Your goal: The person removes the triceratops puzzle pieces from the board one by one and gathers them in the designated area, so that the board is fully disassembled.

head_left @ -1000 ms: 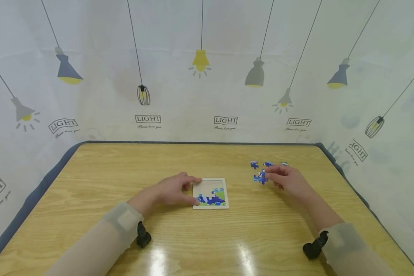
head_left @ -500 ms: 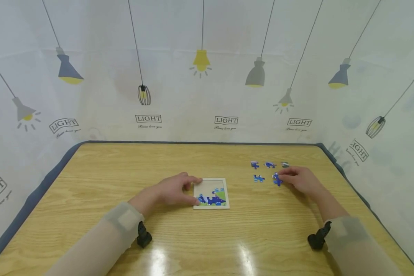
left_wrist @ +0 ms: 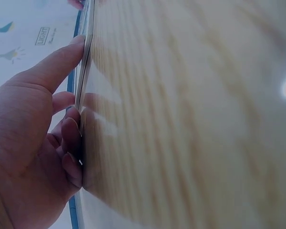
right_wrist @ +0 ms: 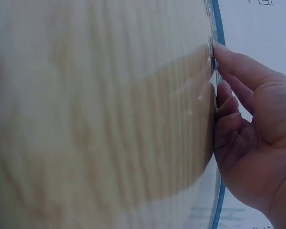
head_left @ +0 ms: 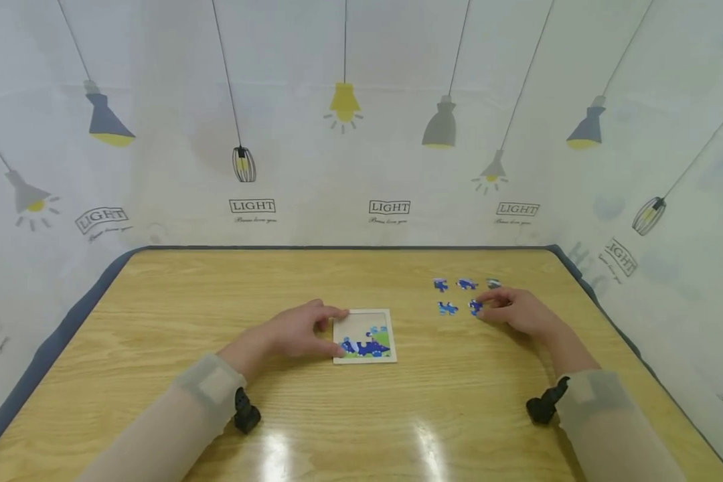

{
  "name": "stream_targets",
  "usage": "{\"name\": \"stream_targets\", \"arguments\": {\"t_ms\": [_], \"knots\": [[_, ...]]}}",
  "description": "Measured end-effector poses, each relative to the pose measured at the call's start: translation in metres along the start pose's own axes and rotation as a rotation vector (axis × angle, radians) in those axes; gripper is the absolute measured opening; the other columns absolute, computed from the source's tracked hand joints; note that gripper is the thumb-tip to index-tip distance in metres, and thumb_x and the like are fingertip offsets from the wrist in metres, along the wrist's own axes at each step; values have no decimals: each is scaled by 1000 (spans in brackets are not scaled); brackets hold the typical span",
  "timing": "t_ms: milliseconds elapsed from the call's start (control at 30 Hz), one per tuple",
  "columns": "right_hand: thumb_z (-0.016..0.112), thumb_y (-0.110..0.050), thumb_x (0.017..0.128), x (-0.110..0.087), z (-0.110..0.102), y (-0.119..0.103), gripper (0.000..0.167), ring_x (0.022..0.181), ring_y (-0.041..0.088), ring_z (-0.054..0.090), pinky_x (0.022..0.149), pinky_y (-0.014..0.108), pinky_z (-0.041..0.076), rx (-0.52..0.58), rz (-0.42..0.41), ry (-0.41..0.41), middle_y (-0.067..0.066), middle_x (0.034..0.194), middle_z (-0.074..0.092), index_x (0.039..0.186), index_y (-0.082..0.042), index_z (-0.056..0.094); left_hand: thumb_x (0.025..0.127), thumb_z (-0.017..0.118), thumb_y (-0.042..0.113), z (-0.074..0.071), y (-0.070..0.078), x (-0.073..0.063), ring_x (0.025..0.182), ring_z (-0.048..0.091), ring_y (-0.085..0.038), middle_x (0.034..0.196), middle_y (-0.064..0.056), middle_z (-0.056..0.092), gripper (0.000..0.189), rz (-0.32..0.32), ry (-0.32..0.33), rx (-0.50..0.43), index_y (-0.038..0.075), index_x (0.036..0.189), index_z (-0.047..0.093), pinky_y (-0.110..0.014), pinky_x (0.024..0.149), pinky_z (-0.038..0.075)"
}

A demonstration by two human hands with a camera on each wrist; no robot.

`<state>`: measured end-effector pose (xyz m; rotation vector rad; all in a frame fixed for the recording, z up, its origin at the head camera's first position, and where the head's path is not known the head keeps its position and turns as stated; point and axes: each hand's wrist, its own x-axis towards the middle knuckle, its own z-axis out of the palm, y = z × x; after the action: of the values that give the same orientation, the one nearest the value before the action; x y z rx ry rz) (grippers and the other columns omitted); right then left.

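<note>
My left hand (head_left: 301, 329) grips the left side of a small square puzzle tray (head_left: 393, 338), thumb at its lower left corner and index finger at the upper left. In the left wrist view the thumb lies along the top of the thin tray and the other fingers curl at its edge. Joined jigsaw pieces (head_left: 367, 349) with a blue, white and green picture fill the lower part and right side of the tray. To the right, my right hand (head_left: 515, 311) pinches a blue jigsaw piece (head_left: 474, 306) low at the tabletop, its right part hidden by the fingertips.
Several loose jigsaw pieces lie near the right hand: a blue one (head_left: 448, 308) beside the pinched piece, and a back row with a blue-purple one (head_left: 440, 285), a dark blue one (head_left: 466, 284) and a grey-green one (head_left: 493, 283). The wooden table (head_left: 361, 408) meets a printed curtain behind.
The right hand has drawn its blue piece rightward, apart from the neighbouring loose piece, then shifted slightly back left. The left hand keeps its hold on the tray.
</note>
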<state>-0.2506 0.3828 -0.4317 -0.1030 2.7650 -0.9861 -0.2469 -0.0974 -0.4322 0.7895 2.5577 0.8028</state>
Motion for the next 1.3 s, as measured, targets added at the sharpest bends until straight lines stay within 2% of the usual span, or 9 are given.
{"name": "stream_targets", "arguments": {"t_ms": [67,333,700,833,967,1067,1300], "knots": [[76,-43,104,0,0,-3,53,107,28,55,88,40,46,-12,-16,-8,15,128,64,146,-12,69,91,86,54,-1,-1,0,102,55,-19,115,1,59,82,4,5,4,26,162,56,-40,93,49],[76,-43,104,-1,4,-8,51,118,34,56,94,44,45,-19,8,25,22,138,62,144,-13,71,91,86,56,1,-4,1,101,54,-19,114,0,58,83,4,2,7,27,163,56,-39,90,47],[73,-43,106,1,4,-6,54,123,35,58,92,40,47,23,14,26,24,145,60,150,-13,67,91,87,55,-1,-2,-1,101,53,-19,114,1,58,82,-6,3,1,27,162,56,-38,89,47],[71,-46,107,-1,3,-8,56,109,31,62,84,37,51,62,-4,32,21,134,66,151,-11,65,91,86,55,0,-1,-1,100,53,-19,112,0,57,83,9,0,1,25,162,56,-38,88,46],[71,-42,108,-4,15,-31,52,89,26,59,75,36,51,153,-63,2,15,111,67,147,-8,66,92,86,55,0,-1,-1,98,53,-19,111,0,57,82,8,2,9,25,162,56,-38,87,46],[72,-38,108,-5,34,-58,44,84,24,59,73,35,52,189,-104,-58,11,102,65,141,-9,71,91,86,56,0,-2,0,99,53,-19,112,1,57,82,3,3,13,27,162,56,-38,87,46],[76,-36,104,-7,78,-109,33,89,23,62,72,33,54,161,-151,-222,6,110,68,132,-19,75,91,87,55,1,-5,1,100,52,-19,112,0,57,83,2,-2,2,27,162,56,-38,87,46]]}}
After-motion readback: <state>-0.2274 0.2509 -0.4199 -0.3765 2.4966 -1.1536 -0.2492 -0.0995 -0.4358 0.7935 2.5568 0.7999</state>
